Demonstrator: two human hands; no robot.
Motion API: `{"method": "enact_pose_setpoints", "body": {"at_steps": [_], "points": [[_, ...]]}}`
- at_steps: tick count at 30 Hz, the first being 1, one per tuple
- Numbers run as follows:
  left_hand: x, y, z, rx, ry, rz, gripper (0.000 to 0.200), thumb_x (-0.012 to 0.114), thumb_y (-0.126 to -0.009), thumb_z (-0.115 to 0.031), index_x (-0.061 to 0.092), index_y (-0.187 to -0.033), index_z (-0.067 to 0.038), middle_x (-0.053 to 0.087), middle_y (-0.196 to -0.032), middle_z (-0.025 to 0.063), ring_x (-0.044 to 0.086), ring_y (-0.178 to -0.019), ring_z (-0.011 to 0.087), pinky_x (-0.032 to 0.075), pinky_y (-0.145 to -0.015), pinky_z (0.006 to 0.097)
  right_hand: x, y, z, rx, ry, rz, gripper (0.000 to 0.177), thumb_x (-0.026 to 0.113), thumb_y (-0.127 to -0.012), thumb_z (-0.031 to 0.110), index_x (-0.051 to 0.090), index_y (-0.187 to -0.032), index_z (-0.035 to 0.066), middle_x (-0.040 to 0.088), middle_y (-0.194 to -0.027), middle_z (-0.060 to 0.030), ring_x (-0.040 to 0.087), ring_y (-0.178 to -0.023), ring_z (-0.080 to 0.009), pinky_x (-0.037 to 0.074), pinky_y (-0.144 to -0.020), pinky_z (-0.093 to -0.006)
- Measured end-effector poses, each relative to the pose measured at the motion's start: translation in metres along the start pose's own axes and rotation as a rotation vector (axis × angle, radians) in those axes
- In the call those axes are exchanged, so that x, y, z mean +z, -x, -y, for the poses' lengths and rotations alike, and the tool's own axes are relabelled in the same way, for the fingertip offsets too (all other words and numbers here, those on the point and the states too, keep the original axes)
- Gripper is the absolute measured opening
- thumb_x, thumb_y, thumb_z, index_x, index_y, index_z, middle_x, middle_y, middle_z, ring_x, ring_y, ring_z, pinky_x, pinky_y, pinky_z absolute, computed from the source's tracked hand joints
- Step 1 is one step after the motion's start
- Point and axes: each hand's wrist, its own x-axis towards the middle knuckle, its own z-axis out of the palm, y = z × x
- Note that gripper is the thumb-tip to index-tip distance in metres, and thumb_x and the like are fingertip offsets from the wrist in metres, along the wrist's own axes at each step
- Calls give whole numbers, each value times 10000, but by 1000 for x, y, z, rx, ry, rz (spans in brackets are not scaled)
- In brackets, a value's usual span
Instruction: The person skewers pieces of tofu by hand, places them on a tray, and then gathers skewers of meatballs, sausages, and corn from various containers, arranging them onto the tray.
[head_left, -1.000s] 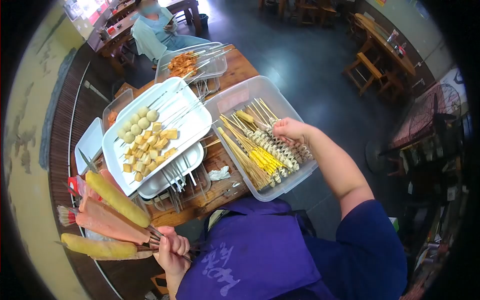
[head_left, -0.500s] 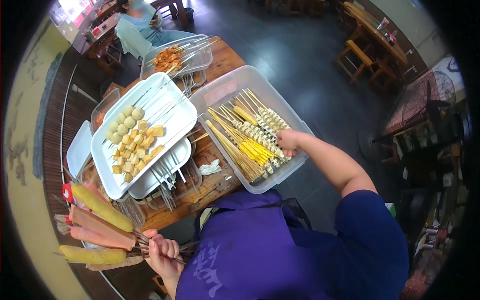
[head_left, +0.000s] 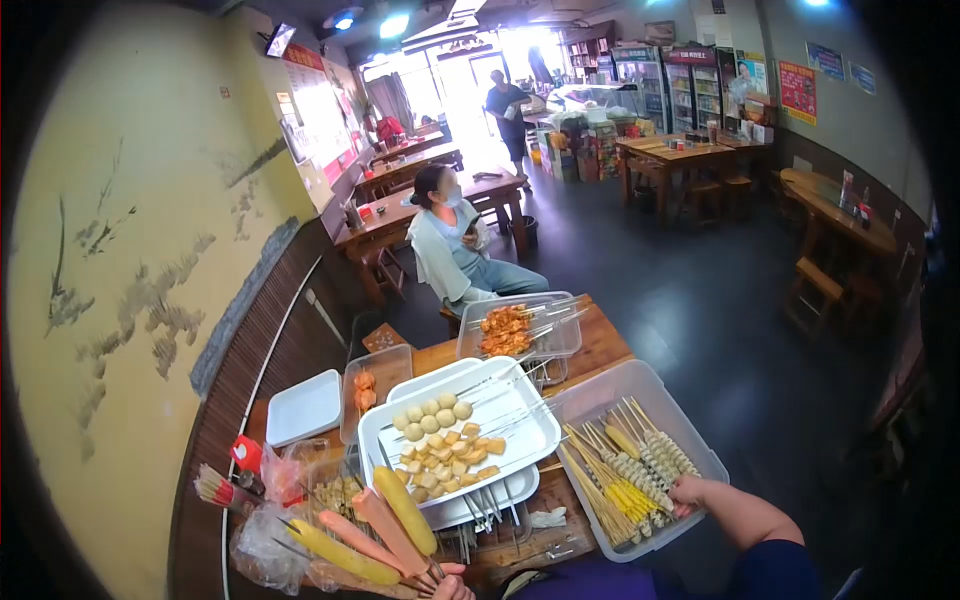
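Observation:
At the bottom edge, my left hand (head_left: 453,584) is closed around the metal skewers of several sausages, among them a yellow sausage (head_left: 405,510) and a pink sausage (head_left: 388,530), fanned out to the left. My right hand (head_left: 688,493) reaches into a clear plastic box (head_left: 715,455), its fingers curled at the lower ends of pale spiral-cut skewers (head_left: 640,475). What those fingers pinch is hidden. Beside them lie yellow skewers (head_left: 612,495) and thin bamboo-stick skewers (head_left: 590,490).
Left of the box, a white tray (head_left: 540,430) holds skewered balls and cubes. Behind it stands a container of red-sauced skewers (head_left: 570,335). A seated person (head_left: 455,250) is just beyond the table. An empty white tray (head_left: 305,408) and plastic bags (head_left: 270,540) are at left.
The view has tilted up, bringing the room, a standing person and the entrance into sight. My left hand still grips the sausage skewers, and my right hand stays at the same skewers in the box.

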Motion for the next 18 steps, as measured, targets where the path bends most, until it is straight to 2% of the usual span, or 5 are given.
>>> {"method": "enact_pose_setpoints", "body": {"at_steps": [3,9,12,16,18], "points": [[1,4,0,-12,8,-20,170,534,-961,-155,529,-1093,-46,292,-568,-58,236,-436,53,198,-410,223,2,3,-3,-1,-71,13,165,549,-839,134,626,-784,0,673,-665,-123,673,-552,-187,530,-420,-322],[1,6,1,-40,43,-38,168,531,-962,-153,524,-1095,-50,297,-581,-58,234,-440,50,200,-407,216,-4,9,3,-45,2,141,125,581,-835,147,635,-789,43,634,-619,-49,596,-472,-118,399,-363,-264],[6,8,-1,-29,19,-66,157,531,-964,-156,536,-1086,-57,300,-585,-60,231,-440,48,199,-405,216,0,21,11,-66,-24,46,117,611,-835,179,650,-793,78,577,-570,-11,533,-430,-95,355,-363,-254],[6,12,4,6,13,-47,138,516,-972,-154,540,-1075,-66,273,-584,-71,194,-440,34,159,-401,213,-14,36,44,-88,-136,172,197,595,-864,212,585,-727,72,563,-575,-32,501,-432,-118,358,-379,-256],[-4,12,5,-44,56,-2,168,560,-943,-160,564,-1080,-64,392,-611,-21,331,-468,87,276,-433,243,-17,60,80,-126,-276,236,202,565,-888,197,571,-718,88,559,-584,-29,530,-450,-118,371,-374,-265]]}}
